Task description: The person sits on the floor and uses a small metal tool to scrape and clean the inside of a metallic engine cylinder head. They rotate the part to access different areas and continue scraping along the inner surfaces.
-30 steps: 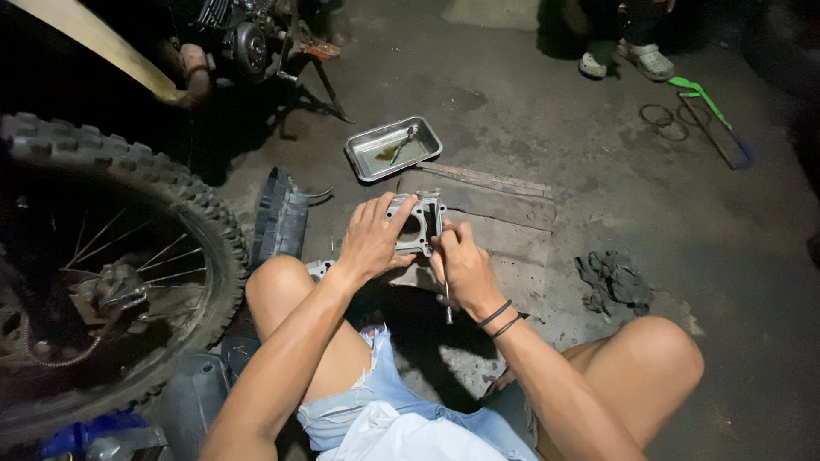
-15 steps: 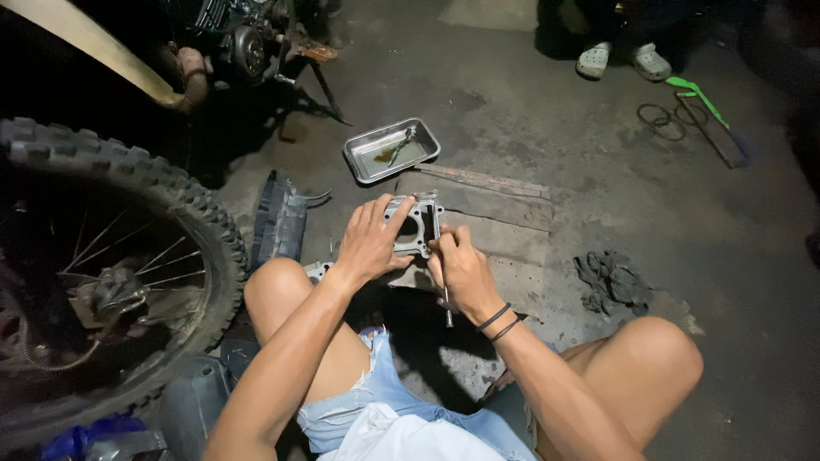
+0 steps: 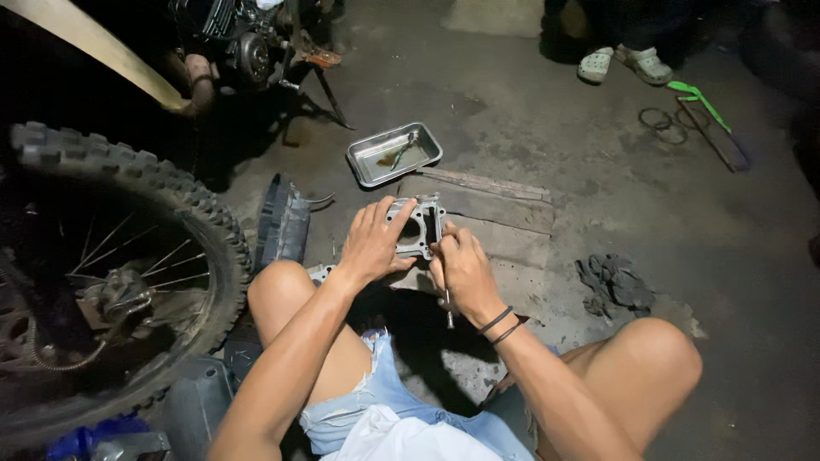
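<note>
A: What's nearest?

B: The person sits on a stained grey concrete floor in a dim workshop, knees bare, in pale denim shorts. At the near left lie a blue plastic piece and a grey container, their details too dark to tell.

A: And the hands?

B: The left hand lies over the near side of a grey cast-metal engine cylinder block, fingers curled onto its top edge, grasping it. The block rests on the floor between the knees, at the near end of a flat weathered wooden board. The right hand, two dark bands on its wrist, is clenched around a thin metal tool; its tip meets the block's right side, and the shaft pokes out below the fist.

A: Around them?

B: To the left stands a knobbly black motorcycle tyre on a spoked wheel, with a dark ribbed plastic part propped just beside it. To the right, a crumpled dark rag lies on the floor.

A: Any containers?

B: A shiny rectangular metal tray sits just beyond the block, holding a brownish puddle and a small tool.

A: Farther off?

B: A motorcycle engine at the upper left, thin dark rings and a bright green strip at the upper right, and another person's feet in pale clogs.
</note>
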